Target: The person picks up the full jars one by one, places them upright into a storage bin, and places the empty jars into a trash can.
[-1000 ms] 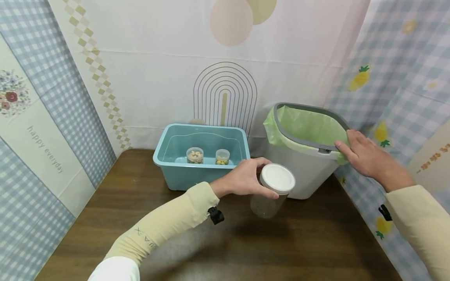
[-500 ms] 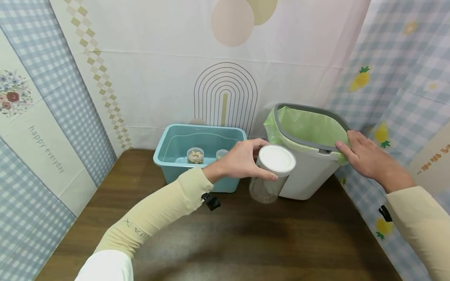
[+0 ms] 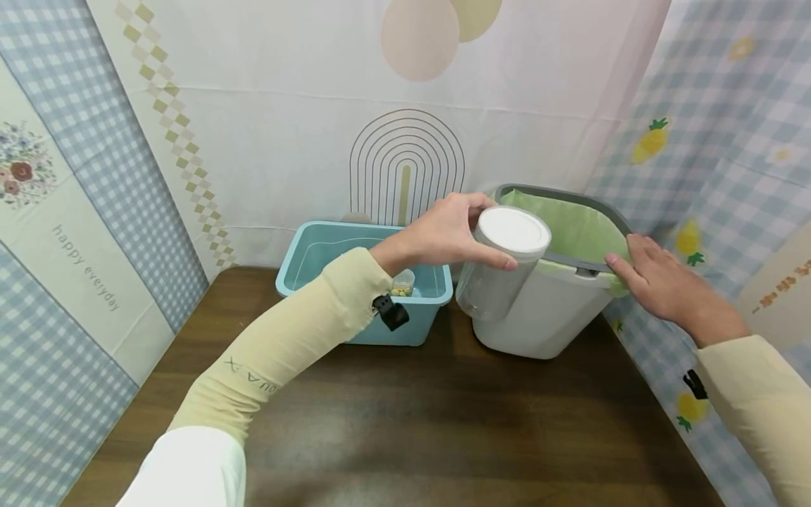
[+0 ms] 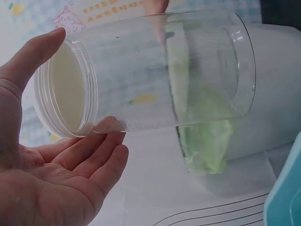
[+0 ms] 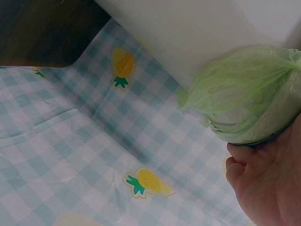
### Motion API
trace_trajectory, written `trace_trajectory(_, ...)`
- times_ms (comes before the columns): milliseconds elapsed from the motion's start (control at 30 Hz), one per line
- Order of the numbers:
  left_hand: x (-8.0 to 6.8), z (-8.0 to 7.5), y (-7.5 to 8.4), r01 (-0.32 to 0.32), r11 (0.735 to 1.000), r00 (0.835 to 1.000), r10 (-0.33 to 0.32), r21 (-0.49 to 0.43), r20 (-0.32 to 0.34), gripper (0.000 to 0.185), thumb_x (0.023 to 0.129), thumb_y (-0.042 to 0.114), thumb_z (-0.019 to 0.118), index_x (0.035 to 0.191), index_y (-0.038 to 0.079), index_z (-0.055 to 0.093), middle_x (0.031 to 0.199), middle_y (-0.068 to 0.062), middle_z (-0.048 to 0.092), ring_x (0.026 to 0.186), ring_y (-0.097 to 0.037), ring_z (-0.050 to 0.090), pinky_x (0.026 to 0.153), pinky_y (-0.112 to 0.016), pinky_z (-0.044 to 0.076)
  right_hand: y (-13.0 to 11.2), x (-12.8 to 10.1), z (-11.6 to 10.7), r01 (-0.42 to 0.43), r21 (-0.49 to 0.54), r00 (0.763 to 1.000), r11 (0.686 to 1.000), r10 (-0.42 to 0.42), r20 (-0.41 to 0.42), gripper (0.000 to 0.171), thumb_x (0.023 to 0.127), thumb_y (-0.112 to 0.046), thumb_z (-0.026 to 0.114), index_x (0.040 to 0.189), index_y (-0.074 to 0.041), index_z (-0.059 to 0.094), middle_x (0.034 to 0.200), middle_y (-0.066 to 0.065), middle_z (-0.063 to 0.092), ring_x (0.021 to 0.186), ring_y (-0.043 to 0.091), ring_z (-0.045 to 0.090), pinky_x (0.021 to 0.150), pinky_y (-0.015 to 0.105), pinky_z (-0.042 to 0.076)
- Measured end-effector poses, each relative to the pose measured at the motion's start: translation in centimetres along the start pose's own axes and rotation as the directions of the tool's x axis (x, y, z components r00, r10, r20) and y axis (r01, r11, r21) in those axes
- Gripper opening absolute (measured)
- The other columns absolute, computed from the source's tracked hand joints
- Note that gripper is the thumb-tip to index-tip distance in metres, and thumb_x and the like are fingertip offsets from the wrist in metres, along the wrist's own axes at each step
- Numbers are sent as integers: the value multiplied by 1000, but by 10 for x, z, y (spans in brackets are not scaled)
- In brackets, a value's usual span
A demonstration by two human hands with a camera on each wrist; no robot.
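Observation:
My left hand grips a clear, empty-looking plastic jar just below its white lid. It holds the jar tilted in the air at the near-left rim of a white bin. The bin has a grey rim and a green bag. In the left wrist view the jar lies on its side across my fingers, thumb on the lid's edge, bag behind. My right hand holds the bin's right rim, thumb on the near side. In the right wrist view its fingers touch the bag.
A light blue tub stands left of the bin against the back wall, with a small lidded container of yellowish bits inside. Patterned cloth walls close in the brown table on three sides.
My left hand has lifted the jar from low over the table up and back to the bin's rim. My forearm now hides part of the tub. The right hand stays on the rim.

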State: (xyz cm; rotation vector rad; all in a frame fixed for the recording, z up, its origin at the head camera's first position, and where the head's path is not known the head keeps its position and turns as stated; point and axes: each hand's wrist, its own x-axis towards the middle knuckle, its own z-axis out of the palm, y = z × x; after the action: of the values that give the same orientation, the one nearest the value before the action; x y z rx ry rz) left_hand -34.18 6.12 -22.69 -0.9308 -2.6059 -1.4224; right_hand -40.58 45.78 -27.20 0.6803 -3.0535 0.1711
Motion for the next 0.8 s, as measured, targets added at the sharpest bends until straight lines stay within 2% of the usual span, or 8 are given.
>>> trace_trajectory(67,5,-4,5,-2,1000,1000,2,-6,-5,71,75,34,96,133,8,64,117,0,76,105,-9,71,93,-25,57,0,0,-1,3,1,1000,1000,-3,0,64,117,-45,19,139,13,31,144,40,35,129,55,35,97,66,30)
trace_trajectory(100,8,-6,8,-6,1000,1000,6,-6,-8,71,76,34,96,134,8,64,117,0,77,105,-9,71,93,-25,57,0,1,-1,6,-1,1000,1000,-6,-10,60,117,-45,20,131,11,35,136,36,39,122,51,38,93,62,30)
trace_trajectory(133,10,-7,10,-8,1000,1000,8,-9,-8,71,76,34,96,134,8,64,117,0,76,105,-10,71,92,-24,57,1,1,-1,6,0,1000,1000,-6,-6,63,117,-45,20,136,13,34,139,38,38,126,53,38,96,65,31)
trace_trajectory(200,14,-10,14,-2,1000,1000,2,-13,-8,70,76,34,96,133,8,63,118,0,76,105,-11,71,92,-23,57,1,0,-2,0,11,1000,1000,-1,15,72,116,-46,20,154,15,23,155,43,28,142,60,30,110,73,28)
trace_trajectory(233,16,-12,17,2,1000,1000,-2,-13,-11,70,76,34,95,132,8,64,117,0,76,105,-11,71,92,-23,56,1,0,-2,1,12,1000,1000,-1,15,72,116,-47,20,155,15,22,155,43,28,143,60,29,110,73,28)
trace_trajectory(333,23,-15,23,16,1000,1000,-16,-12,-16,70,76,35,95,133,8,64,118,1,75,106,-10,70,92,-21,55,1,-1,-3,-12,26,999,1000,11,48,81,116,-49,19,164,13,-3,168,43,4,155,62,7,121,77,11)
trace_trajectory(367,26,-17,26,21,1000,1000,-21,-7,-19,70,76,36,96,133,9,64,118,2,75,107,-10,70,92,-20,55,1,-1,-3,-14,28,999,1000,13,50,81,116,-49,19,164,12,-5,168,43,3,156,62,6,121,78,10)
trace_trajectory(800,50,-24,47,17,1000,998,-15,19,-59,69,78,39,94,132,7,64,118,0,73,105,-12,68,87,-19,55,4,-1,1,-20,33,999,999,19,33,82,116,-49,20,164,12,-4,167,44,8,152,64,12,118,78,16)
